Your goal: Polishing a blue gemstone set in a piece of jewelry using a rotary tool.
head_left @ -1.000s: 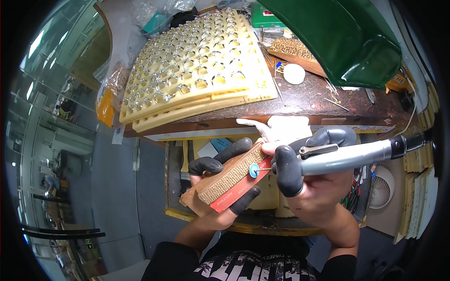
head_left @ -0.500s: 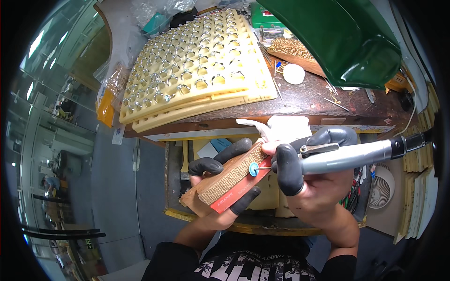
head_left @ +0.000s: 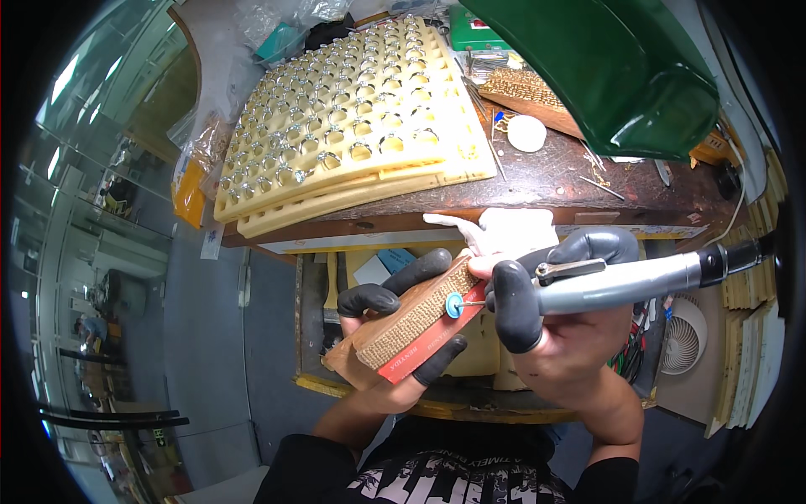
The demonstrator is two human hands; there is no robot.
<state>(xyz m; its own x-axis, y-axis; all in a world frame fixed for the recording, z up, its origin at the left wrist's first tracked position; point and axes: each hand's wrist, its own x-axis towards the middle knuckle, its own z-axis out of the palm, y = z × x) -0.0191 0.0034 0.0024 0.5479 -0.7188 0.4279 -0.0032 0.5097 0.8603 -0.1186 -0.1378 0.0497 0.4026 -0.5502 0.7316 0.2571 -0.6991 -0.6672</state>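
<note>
My left hand (head_left: 393,296), with black covers on its fingers, is closed around a wooden block (head_left: 399,312). The block's upper face carries tight rows of small gold-coloured pieces, and a red strip runs along its side. In my right hand (head_left: 558,328), also with black finger covers, is a silver rotary handpiece (head_left: 625,284) with a metal lever. Its thin shank ends in a small blue disc (head_left: 454,304), which sits at the edge between the rows and the red strip. Whether the disc touches them I cannot tell. Behind my fingers lies a white wrapped piece (head_left: 516,228) at the bench edge.
Stacked cream trays (head_left: 361,151) of silver rings fill the bench's left. A green lamp shade (head_left: 613,76) overhangs the right. Behind it lie another studded wooden block (head_left: 529,94), a round white piece (head_left: 526,133) and thin tools. Below is an open drawer (head_left: 315,370); right, a white fan (head_left: 684,334).
</note>
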